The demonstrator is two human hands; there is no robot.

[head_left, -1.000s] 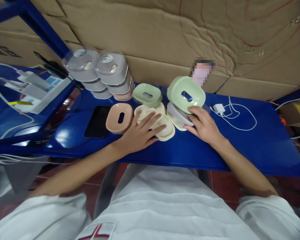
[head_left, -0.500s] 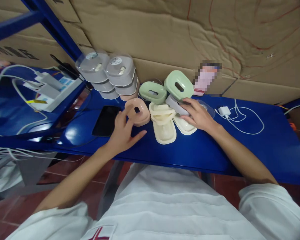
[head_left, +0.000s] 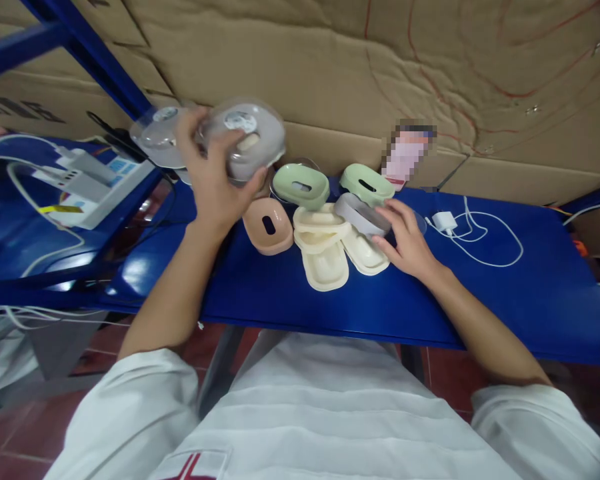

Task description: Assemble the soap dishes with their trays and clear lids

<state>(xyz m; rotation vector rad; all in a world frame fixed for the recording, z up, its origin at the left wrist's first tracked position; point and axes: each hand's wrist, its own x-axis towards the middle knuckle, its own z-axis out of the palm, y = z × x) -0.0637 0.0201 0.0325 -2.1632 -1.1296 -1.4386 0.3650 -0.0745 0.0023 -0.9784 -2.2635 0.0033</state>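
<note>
My left hand (head_left: 211,175) is raised at the back left and grips a grey soap box with a clear lid (head_left: 247,140). A second grey lidded box (head_left: 159,133) sits just left of it. My right hand (head_left: 405,239) rests on the blue table (head_left: 480,293), with its fingers on a grey tray (head_left: 361,215) that lies over cream trays (head_left: 325,250). A pink dish (head_left: 269,225) with a slot lies left of the cream trays. Two green dishes (head_left: 301,185) (head_left: 366,183) stand behind them.
A white charger and cable (head_left: 467,230) lie on the table to the right. A power strip with white plugs (head_left: 80,177) sits on the left shelf. Cardboard (head_left: 380,67) lines the wall behind, and a blue rack post (head_left: 85,57) runs diagonally at the upper left.
My left hand went from the cream trays past the pink dish up to the stacked grey boxes and took hold of one. The green dish by my right hand now lies flat behind the grey tray.
</note>
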